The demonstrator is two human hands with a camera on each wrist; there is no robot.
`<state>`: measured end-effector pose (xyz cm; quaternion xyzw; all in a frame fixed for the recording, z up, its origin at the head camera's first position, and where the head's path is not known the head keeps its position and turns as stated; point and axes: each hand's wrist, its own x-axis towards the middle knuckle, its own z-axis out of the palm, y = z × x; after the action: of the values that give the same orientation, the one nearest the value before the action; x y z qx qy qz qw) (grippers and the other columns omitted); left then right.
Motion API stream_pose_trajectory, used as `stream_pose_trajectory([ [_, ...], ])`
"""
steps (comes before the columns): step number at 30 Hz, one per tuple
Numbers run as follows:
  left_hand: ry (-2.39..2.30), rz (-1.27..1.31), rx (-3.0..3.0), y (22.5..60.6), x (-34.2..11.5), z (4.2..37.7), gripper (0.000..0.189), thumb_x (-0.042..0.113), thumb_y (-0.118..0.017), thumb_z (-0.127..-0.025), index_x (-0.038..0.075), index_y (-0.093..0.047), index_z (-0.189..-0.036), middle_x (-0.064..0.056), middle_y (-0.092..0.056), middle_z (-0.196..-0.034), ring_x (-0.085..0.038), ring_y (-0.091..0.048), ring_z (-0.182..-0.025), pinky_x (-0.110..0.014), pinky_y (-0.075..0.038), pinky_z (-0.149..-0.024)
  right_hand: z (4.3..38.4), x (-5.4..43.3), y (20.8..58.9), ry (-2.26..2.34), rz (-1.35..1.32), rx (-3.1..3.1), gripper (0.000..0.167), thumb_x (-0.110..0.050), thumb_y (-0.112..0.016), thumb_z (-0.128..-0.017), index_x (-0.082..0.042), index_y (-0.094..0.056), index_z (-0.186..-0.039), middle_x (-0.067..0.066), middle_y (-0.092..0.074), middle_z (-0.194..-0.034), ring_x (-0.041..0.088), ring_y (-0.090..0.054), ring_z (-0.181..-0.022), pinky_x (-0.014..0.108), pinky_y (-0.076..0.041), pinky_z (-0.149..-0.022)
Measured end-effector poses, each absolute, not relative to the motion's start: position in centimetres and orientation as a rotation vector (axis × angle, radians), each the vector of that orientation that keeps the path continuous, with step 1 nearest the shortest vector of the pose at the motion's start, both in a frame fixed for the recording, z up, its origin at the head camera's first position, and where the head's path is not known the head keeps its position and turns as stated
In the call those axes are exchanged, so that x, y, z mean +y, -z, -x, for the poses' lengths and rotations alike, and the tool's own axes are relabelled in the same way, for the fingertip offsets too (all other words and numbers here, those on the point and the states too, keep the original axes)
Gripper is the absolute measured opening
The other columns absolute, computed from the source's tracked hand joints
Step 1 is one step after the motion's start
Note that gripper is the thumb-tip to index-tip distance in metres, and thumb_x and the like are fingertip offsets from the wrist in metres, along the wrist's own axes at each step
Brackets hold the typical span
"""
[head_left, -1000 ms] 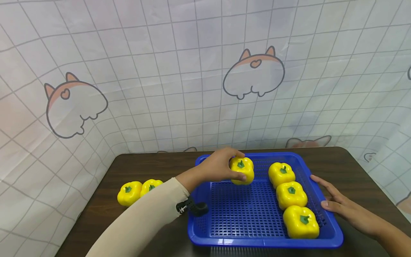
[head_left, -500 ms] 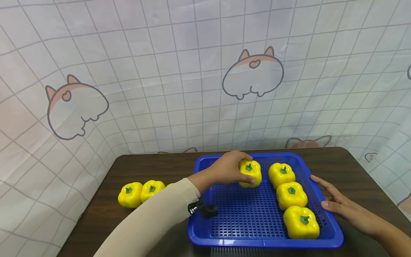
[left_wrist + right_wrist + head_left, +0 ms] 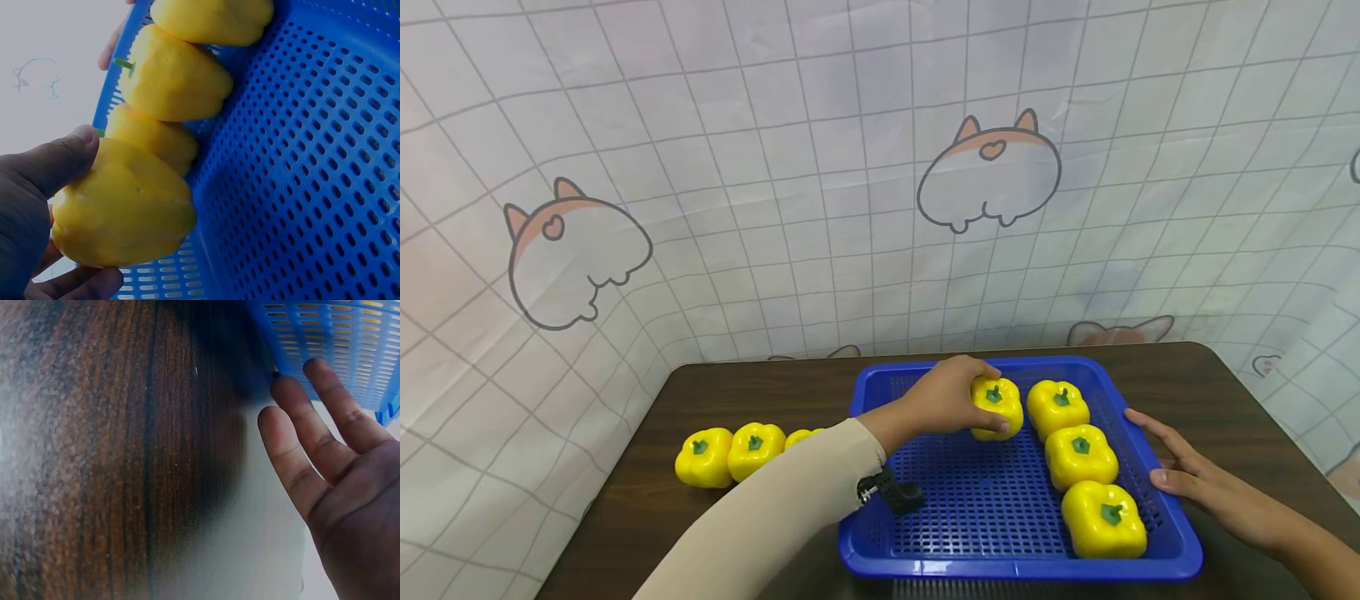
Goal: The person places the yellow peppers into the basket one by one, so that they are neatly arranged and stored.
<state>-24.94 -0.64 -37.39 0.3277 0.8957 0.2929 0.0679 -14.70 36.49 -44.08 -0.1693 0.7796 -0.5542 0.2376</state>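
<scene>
The yellow bell pepper (image 3: 997,410) has shifted right across the blue plastic basket (image 3: 970,508), beside the row of three peppers (image 3: 1081,457), pinched in the left grip (image 3: 946,397). The right grip (image 3: 1206,483), fingers extended, touches the basket's right side.

Looks smooth and glossy, with small highlights, on the plump, lobed yellow bell peppers (image 3: 1082,462), but duller and faintly dimpled in the left wrist view. Appears as hard, shiny moulded plastic in the rectangular blue slotted basket (image 3: 1020,568), and as dark brown, streaky-grained wood or wood-look laminate in the broad tabletop (image 3: 647,517), with a speckled sheen in the right wrist view. Seems soft, matt cloth in the long beige sleeve (image 3: 775,517), dark rubber or plastic in the black wristband (image 3: 889,489), and creased, low-sheen sheeting, cloth or plastic impossible to tell, in the white grid-printed backdrop (image 3: 737,208).
</scene>
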Motion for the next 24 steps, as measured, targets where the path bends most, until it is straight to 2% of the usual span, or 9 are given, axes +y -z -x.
stream_pose_trajectory([
  [9,-0.861,-0.938,2.726,38.4,0.1,25.1,0.07,0.042,-0.091,-0.077,0.012,-0.067,-0.135,0.004,-0.066,-0.131,-0.009,-0.058,-0.111,-0.018,-0.049,-0.086,14.7,36.4,43.9,1.484,0.459,2.174,0.067,-0.021,-0.03,-0.109,-0.033,0.006,-0.164,0.044,-0.011,-0.154,0.009,-0.055,-0.12,0.034,-0.057,-0.088],
  [19,-0.84,-0.948,2.75,39.2,0.7,25.1,0.07,0.044,-0.091,-0.077,0.012,-0.068,-0.134,0.004,-0.066,-0.131,-0.009,-0.058,-0.115,-0.018,-0.048,-0.087,14.8,36.4,44.1,1.488,0.45,2.173,0.067,-0.022,-0.031,-0.109,-0.034,0.006,-0.164,0.044,-0.008,-0.155,0.008,-0.055,-0.119,0.034,-0.057,-0.088],
  [24,-0.82,-0.947,2.764,39.5,0.9,25.1,0.07,0.045,-0.09,-0.077,0.012,-0.068,-0.135,0.005,-0.065,-0.132,-0.009,-0.058,-0.116,-0.019,-0.048,-0.087,14.8,36.4,44.1,1.484,0.439,2.174,0.067,-0.022,-0.031,-0.109,-0.033,0.006,-0.164,0.043,-0.008,-0.155,0.015,-0.054,-0.121,0.035,-0.057,-0.088],
])
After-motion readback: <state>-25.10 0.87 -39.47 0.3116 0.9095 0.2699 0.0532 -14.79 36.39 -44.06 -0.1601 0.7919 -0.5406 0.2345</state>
